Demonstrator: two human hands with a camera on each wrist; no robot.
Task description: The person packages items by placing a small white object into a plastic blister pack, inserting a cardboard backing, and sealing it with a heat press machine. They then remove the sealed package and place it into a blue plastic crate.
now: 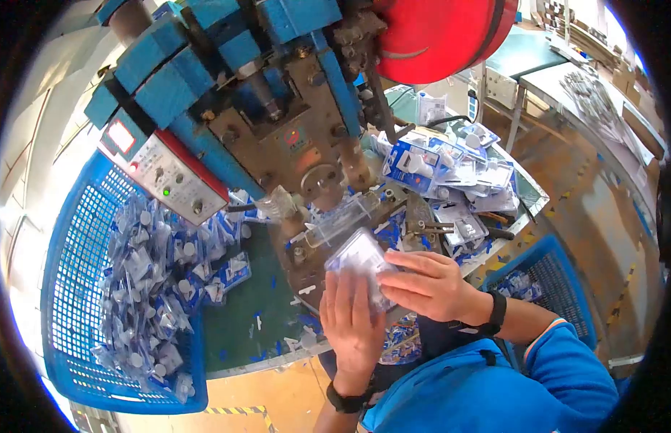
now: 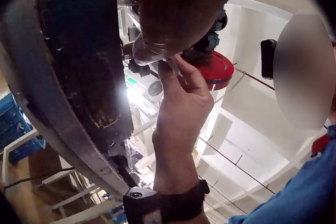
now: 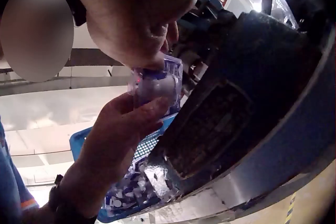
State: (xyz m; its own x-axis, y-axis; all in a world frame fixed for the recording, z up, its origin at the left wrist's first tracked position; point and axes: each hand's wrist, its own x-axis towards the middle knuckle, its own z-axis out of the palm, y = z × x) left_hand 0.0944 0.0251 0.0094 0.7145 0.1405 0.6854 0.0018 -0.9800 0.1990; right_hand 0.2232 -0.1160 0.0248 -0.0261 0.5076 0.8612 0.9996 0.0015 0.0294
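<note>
Blue-painted press [image 1: 166, 86] stands over the table; beside it, a mesh basket [image 1: 67, 317] holds many packs, probably for easy reach. Left hand [image 1: 352, 328] and right hand [image 1: 431, 287] together grip one clear blister pack [image 1: 358, 252] before the press, seemingly for steadiness.

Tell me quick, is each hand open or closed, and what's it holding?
Left hand: closed, gripping the clear plastic pack.
Right hand: closed, pinching the same pack by its edge.
</note>
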